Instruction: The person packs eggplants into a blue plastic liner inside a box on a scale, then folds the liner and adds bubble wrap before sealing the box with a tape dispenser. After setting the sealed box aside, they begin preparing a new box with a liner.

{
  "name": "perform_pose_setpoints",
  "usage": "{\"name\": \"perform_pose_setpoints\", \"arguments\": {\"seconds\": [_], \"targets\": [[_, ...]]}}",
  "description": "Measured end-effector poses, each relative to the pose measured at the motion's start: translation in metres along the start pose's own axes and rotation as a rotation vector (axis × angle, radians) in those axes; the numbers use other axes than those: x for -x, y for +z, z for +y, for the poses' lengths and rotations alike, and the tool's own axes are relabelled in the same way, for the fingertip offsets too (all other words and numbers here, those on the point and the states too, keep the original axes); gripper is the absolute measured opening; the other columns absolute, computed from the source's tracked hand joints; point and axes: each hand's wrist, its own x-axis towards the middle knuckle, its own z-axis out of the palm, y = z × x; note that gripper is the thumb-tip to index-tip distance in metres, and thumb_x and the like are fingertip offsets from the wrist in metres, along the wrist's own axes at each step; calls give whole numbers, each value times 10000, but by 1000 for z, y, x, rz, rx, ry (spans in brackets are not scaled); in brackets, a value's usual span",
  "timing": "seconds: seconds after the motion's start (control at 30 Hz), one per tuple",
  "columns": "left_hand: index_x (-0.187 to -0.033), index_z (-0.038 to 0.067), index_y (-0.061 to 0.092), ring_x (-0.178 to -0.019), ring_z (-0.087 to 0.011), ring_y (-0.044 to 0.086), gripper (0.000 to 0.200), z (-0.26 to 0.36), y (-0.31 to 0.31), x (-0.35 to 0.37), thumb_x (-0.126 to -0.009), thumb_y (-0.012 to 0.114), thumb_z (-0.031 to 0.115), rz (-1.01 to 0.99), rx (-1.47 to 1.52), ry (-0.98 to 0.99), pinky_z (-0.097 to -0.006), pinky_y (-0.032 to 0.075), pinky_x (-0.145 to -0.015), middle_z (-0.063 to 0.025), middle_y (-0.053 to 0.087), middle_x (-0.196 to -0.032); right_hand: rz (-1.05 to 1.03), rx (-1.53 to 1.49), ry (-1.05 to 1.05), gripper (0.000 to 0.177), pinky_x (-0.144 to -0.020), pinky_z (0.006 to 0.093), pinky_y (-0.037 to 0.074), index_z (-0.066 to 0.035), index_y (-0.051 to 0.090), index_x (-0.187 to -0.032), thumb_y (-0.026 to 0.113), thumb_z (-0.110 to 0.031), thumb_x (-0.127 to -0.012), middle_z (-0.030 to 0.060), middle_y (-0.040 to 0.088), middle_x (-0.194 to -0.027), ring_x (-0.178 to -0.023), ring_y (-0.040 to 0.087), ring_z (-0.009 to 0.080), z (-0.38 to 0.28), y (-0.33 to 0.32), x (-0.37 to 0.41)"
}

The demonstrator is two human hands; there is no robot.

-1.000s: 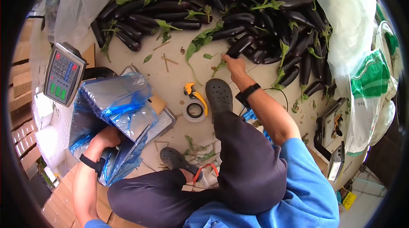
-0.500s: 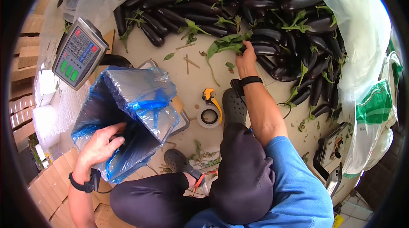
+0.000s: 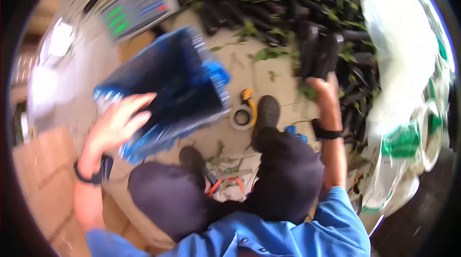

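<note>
A blue plastic bag [image 3: 185, 129] gapes open in front of me, its dark inside showing. My left hand [image 3: 117, 125] lies across the bag's near-left rim, thumb and fingers apart and pointing into the mouth. On the other side, my right hand [image 3: 327, 94] is closed around the lower ends of eggplants [image 3: 329, 56]; two long dark ones seem to stick up from it, blurred by motion. Behind that hand spreads a large pile of eggplants [image 3: 225, 14] with green stems, lying on the floor.
A scale display [image 3: 139, 7] with green keys stands beyond the bag. A tape roll [image 3: 241, 117] and a yellow-handled cutter [image 3: 248, 95] lie near my shoe. Clear plastic sheeting [image 3: 396, 60] borders the pile at right; cardboard [image 3: 45, 161] is at left.
My right hand has moved right and nearer to me, and eggplants now rise from it. The bag's mouth has turned more toward me. The whole view has shifted and blurred.
</note>
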Motion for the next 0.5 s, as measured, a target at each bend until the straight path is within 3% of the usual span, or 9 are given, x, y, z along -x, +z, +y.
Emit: {"name": "perform_pose_setpoints", "arguments": {"seconds": [0.03, 0.07, 0.1, 0.13, 0.17, 0.27, 0.4, 0.47, 0.5], "targets": [[-1346, 16, 588, -1201, -354, 603, 416, -8, -1, 8, -996, 583, 240, 42, -96, 76, -407, 484, -1017, -190, 636, -1294, -151, 110, 47, 553, -833, 318, 523, 15, 603, -1214, 699, -112, -684, 76, 670, -1038, -912, 654, 178, -31, 3, -1], [-1311, 22, 609, -1175, -370, 608, 383, -25, 2, 41, -996, 585, 239, 88, -161, 53, -431, 493, -999, -194, 638, -1280, -73, 158, -52, 621, -856, 308, 517, 20, 583, -1268, 707, -121, -677, 82, 669, -1085, -951, 654, 179, -17, 27, -3], [-1250, 24, 638, -1144, -375, 616, 337, -35, 2, 18, -962, 630, 199, 189, -299, 224, -447, 504, -973, -186, 658, -1217, -422, 170, -39, 746, -940, 303, 487, 13, 541, -1362, 732, -142, -658, 90, 657, -1169, -1055, 633, 180, -101, 34, 5], [-1173, -2, 660, -1149, -377, 618, 310, -42, 0, 23, -900, 694, 140, 269, -394, 246, -439, 492, -999, -178, 670, -1193, -519, 229, -73, 831, -1024, 313, 443, 10, 501, -1426, 750, -113, -642, 94, 639, -1244, -1151, 593, 181, -137, 65, 12], [-1140, 3, 672, -1150, -361, 626, 308, -46, -3, 30, -864, 727, 127, 323, -503, 209, -442, 499, -984, -170, 675, -1172, -627, 540, -14, 899, -1075, 321, 404, 10, 461, -1467, 763, -69, -623, 90, 621, -1292, -1208, 560, 181, -166, 80, 6], [-1216, 16, 653, -1302, -367, 543, 391, -67, -10, 37, -863, 739, 161, 656, -693, 247, -450, 451, -1066, -185, 638, -1280, -1026, 859, -64, 822, -956, 341, 503, 29, 500, -1407, 808, -93, -655, 115, 669, -1157, -1074, 630, 173, -218, 185, 15], [-1305, 15, 599, -1340, -380, 500, 485, -99, 0, 27, -867, 735, 174, 820, -644, 156, -448, 448, -1080, -195, 576, -1365, -1474, 1287, 129, 720, -815, 344, 546, 63, 552, -1289, 851, -232, -705, 166, 692, -1070, -948, 664, 207, -174, 334, 3], [-1387, 16, 532, -1350, -410, 475, 572, -114, 9, 19, -879, 725, 196, 813, -425, 106, -465, 425, -1116, -217, 526, -1419, -1473, 1531, 165, 739, -824, 369, 556, 83, 548, -1295, 839, -276, -719, 202, 680, -1140, -997, 674, 262, -121, 387, 2], [-1365, 1, 543, -1317, -399, 507, 518, -116, 9, 18, -874, 673, 103, 851, -418, 152, -450, 441, -1106, -230, 560, -1374, -1505, 1547, 229, 742, -832, 382, 557, 100, 546, -1293, 830, -278, -722, 218, 666, -1168, -1015, 672, 287, -98, 408, 3]]}}
